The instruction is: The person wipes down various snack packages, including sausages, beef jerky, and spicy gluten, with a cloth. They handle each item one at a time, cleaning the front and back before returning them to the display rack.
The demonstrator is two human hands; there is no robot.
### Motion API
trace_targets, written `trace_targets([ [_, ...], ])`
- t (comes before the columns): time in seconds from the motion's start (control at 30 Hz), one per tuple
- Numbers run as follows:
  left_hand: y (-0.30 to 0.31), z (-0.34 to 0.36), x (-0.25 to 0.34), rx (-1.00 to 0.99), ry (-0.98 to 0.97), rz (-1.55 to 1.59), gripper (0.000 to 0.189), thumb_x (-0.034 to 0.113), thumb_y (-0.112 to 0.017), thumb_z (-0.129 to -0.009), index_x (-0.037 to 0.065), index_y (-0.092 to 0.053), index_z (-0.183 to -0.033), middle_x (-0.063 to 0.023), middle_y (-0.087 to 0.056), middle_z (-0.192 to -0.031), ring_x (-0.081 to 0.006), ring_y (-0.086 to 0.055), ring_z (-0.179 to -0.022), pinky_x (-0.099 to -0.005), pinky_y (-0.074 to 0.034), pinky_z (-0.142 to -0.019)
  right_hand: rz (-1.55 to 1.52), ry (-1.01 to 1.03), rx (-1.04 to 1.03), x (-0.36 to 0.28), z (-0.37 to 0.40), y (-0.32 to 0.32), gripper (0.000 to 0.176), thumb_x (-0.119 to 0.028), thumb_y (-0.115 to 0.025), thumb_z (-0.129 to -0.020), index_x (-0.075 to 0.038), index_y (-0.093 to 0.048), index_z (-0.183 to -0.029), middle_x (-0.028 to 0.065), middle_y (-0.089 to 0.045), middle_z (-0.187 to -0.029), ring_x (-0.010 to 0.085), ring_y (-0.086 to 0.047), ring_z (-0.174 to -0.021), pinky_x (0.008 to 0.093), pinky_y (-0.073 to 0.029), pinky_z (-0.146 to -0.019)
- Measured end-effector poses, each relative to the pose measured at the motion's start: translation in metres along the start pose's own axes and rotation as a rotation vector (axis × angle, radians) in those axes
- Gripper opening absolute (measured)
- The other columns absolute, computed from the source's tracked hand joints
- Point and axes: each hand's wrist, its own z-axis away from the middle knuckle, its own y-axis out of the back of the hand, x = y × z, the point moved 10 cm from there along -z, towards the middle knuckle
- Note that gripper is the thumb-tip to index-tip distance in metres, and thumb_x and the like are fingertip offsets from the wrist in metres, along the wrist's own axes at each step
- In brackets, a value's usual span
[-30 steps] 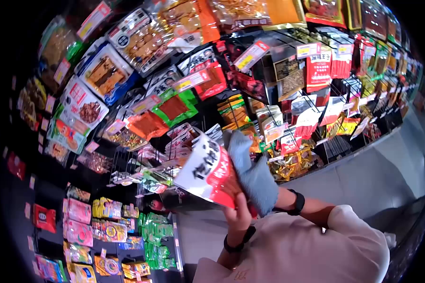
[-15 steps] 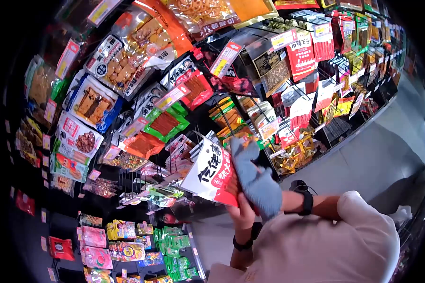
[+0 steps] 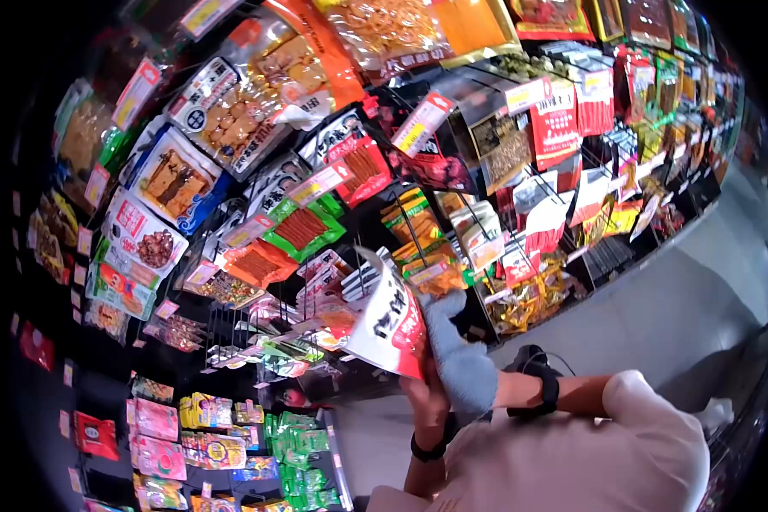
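Glossy, flat snack packet (image 3: 390,328), white and red with bold black characters, held up tilted just in front of the racks. Gripped at its lower edge by the left hand (image 3: 424,394), fingers closed on the smooth film. Pressed against its red side, a soft grey-blue cloth (image 3: 450,337) wrapped over the right hand (image 3: 469,375); impossible to tell how those fingers lie under the fabric. Behind, shiny hanging pouches (image 3: 303,226) on thin wire hooks (image 3: 230,328). Off to the right, smooth pale floor (image 3: 657,299).

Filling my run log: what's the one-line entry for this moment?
left hand: grips red-white snack packet from below | right hand: grey-covered, against packet | backdrop: hanging snack bags
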Motion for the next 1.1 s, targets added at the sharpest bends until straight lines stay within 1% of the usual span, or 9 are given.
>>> trace_targets([
  [0.1, -0.024, -0.005, 0.001, -0.007, 0.237, 0.494, 0.06, 0.042, -0.032, -0.098, -0.002, -0.03, -0.139, -0.0141, -0.04, -0.138, -0.0242, -0.039, -0.127, -0.0397, -0.03, -0.106, -0.166, -0.039, -0.069, 0.007, -0.011, 0.004, 0.053, -0.022, -0.06, -0.079, 0.005, -0.043, -0.121, 0.016, -0.053, -0.119, 0.0223, -0.056, -0.107, 0.0328, -0.049, -0.084],
  [0.17, -0.034, 0.013, -0.025, 0.015, 0.426, 0.819, 0.06, 0.035, -0.043, -0.096, -0.002, -0.025, -0.14, -0.0149, -0.035, -0.141, -0.0246, -0.034, -0.13, -0.0402, -0.027, -0.108, -0.271, -0.056, -0.175, 0.011, -0.028, 0.009, 0.053, -0.023, -0.06, -0.079, 0.005, -0.042, -0.122, 0.0158, -0.052, -0.12, 0.022, -0.056, -0.108, 0.0326, -0.049, -0.085],
  [0.23, -0.005, 0.025, 0.016, -0.065, -0.088, 0.291, 0.058, 0.025, -0.052, -0.092, 0.0, -0.028, -0.139, -0.0163, -0.039, -0.137, -0.0268, -0.039, -0.126, -0.0415, -0.028, -0.106, -0.286, -0.056, -0.259, 0.02, -0.042, 0.009, 0.054, -0.023, -0.06, -0.079, 0.004, -0.042, -0.122, 0.0156, -0.052, -0.121, 0.0216, -0.056, -0.109, 0.0324, -0.049, -0.086],
  [0.33, 0.013, 0.031, -0.002, -0.112, 0.313, 0.433, 0.037, 0.008, -0.051, -0.09, -0.003, -0.044, -0.125, -0.0099, -0.055, -0.116, -0.0191, -0.056, -0.101, -0.0312, -0.044, -0.088, -0.163, 0.069, -0.336, 0.022, -0.054, 0.013, 0.055, -0.023, -0.06, -0.079, 0.004, -0.042, -0.123, 0.0153, -0.052, -0.122, 0.0211, -0.056, -0.11, 0.0321, -0.048, -0.087],
  [0.43, 0.024, 0.028, -0.021, -0.059, 0.455, 0.308, 0.039, 0.017, -0.056, -0.091, 0.002, -0.047, -0.126, -0.0043, -0.055, -0.12, -0.014, -0.051, -0.108, -0.0296, -0.04, -0.093, -0.94, -0.943, 0.024, 0.022, -0.004, 0.02, 0.048, -0.014, -0.053, -0.091, 0.0, -0.036, -0.134, 0.012, -0.045, -0.133, 0.0177, -0.048, -0.119, 0.0323, -0.041, -0.1],
  [0.5, 0.022, 0.021, -0.049, -0.045, 0.531, 0.302, 0.036, 0.019, -0.057, -0.091, 0.001, -0.051, -0.122, -0.0023, -0.058, -0.112, -0.011, -0.053, -0.101, -0.0271, -0.042, -0.088, -0.631, -0.244, -0.189, 0.006, -0.019, 0.03, 0.052, -0.015, -0.054, -0.091, -0.002, -0.032, -0.137, 0.01, -0.047, -0.131, 0.0173, -0.049, -0.116, 0.0309, -0.038, -0.101],
  [0.63, 0.03, 0.002, -0.047, 0.122, 0.363, 0.119, 0.031, 0.016, -0.061, -0.089, 0.002, -0.053, -0.115, -0.0031, -0.062, -0.091, -0.0104, -0.055, -0.074, -0.0253, -0.045, -0.07, -0.748, -0.395, -0.073, 0.026, -0.01, 0.02, 0.044, -0.013, -0.049, -0.094, -0.003, -0.036, -0.135, 0.0107, -0.048, -0.13, 0.0184, -0.048, -0.116, 0.0317, -0.038, -0.1],
  [0.8, 0.027, 0.004, 0.019, 0.493, -0.089, -0.433, 0.047, 0.008, -0.053, -0.086, -0.001, -0.04, -0.131, -0.0278, -0.039, -0.131, -0.0433, -0.04, -0.119, -0.0458, -0.033, -0.099, -0.526, -0.259, -0.023, 0.026, -0.001, 0.003, 0.044, -0.011, -0.047, -0.094, -0.002, -0.035, -0.136, 0.0121, -0.048, -0.13, 0.0198, -0.051, -0.115, 0.0319, -0.041, -0.098],
  [1.1, -0.017, -0.001, 0.056, 0.044, -0.328, -0.191, 0.08, 0.04, -0.049, -0.09, -0.002, -0.008, -0.145, -0.0235, -0.009, -0.15, -0.0376, -0.01, -0.139, -0.0444, -0.01, -0.111, -0.309, -0.238, -0.24, 0.023, -0.011, -0.021, 0.046, -0.018, -0.04, -0.097, -0.004, -0.031, -0.14, 0.0105, -0.04, -0.139, 0.021, -0.041, -0.125, 0.0317, -0.033, -0.105],
])
